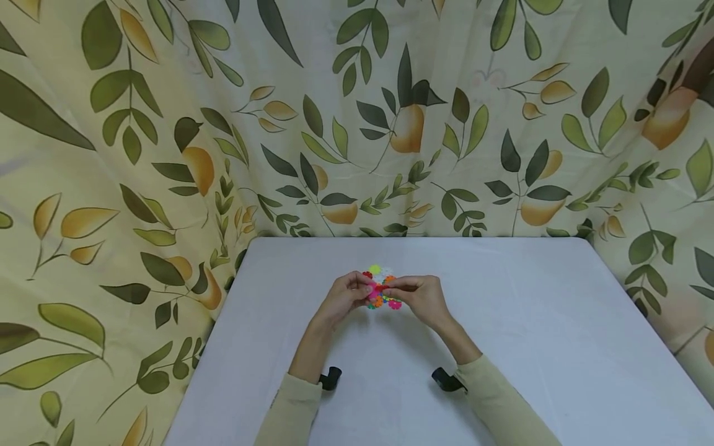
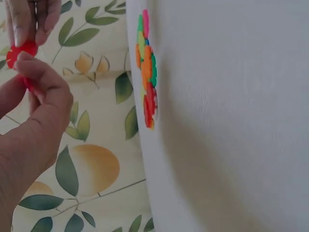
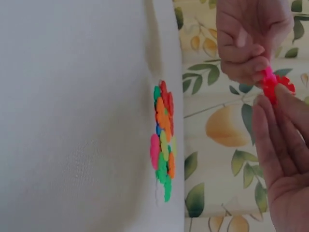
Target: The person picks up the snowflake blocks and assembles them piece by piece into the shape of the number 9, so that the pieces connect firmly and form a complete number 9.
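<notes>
Over the table, both hands meet in front of me. My left hand pinches a pink notched flower-shaped disc between thumb and fingers. A red notched disc is pinched by my right hand. The two discs touch edge to edge at an angle; fingers hide whether their notches are locked. Below and behind the hands lies a small pile of flower-shaped discs in orange, green, yellow, red, pink, blue and white, partly covered by the hands in the head view.
The pile sits on a white-covered table, toward its far edge. A leaf-and-fruit patterned curtain hangs behind and to both sides. Black wrist mounts stick out inward from beneath the sleeves.
</notes>
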`<state>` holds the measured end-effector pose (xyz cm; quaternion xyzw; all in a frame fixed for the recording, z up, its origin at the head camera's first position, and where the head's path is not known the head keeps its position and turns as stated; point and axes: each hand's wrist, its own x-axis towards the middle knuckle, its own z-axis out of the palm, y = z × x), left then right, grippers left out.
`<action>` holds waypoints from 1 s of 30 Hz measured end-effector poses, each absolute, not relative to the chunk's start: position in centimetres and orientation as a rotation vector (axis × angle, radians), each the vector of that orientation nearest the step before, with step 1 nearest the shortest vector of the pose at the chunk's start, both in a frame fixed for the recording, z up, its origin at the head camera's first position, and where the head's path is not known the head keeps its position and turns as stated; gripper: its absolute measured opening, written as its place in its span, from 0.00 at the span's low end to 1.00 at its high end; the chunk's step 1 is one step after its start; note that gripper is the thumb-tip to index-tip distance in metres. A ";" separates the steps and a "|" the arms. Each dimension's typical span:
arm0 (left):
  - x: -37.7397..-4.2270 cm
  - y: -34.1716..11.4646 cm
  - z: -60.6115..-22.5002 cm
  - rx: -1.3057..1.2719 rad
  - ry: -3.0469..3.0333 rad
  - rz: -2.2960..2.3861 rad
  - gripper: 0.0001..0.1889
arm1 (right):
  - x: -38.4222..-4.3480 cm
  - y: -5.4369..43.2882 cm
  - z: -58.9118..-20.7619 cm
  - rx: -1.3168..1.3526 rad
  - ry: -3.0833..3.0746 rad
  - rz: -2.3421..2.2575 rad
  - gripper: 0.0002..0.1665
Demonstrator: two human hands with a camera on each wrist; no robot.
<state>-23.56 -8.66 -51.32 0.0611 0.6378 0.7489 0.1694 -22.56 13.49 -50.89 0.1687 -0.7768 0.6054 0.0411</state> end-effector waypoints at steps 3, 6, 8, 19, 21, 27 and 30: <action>-23.6 -9.0 -51.3 0.181 1.843 2.094 0.07 | -23.0 13.8 -51.1 0.507 -2.416 1.820 0.09; -23.7 -9.7 -51.3 0.181 1.865 2.076 0.09 | -23.6 14.5 -51.5 0.441 -2.510 1.654 0.11; -23.9 -10.3 -51.5 0.158 1.868 2.074 0.09 | -24.0 15.1 -51.9 0.404 -2.591 1.492 0.11; -24.8 -12.2 -52.5 0.085 1.943 2.045 0.10 | -25.3 16.4 -53.5 0.281 -2.905 1.043 0.17; -25.0 -12.3 -52.7 0.087 1.948 2.043 0.12 | -25.5 16.5 -53.8 0.255 -2.959 0.974 0.19; -25.3 -12.4 -53.0 0.118 1.924 2.024 0.17 | -25.9 16.6 -54.5 0.230 -3.026 0.892 0.15; -25.3 -12.4 -53.2 0.118 1.922 2.029 0.18 | -26.0 16.7 -54.6 0.212 -3.006 0.965 0.13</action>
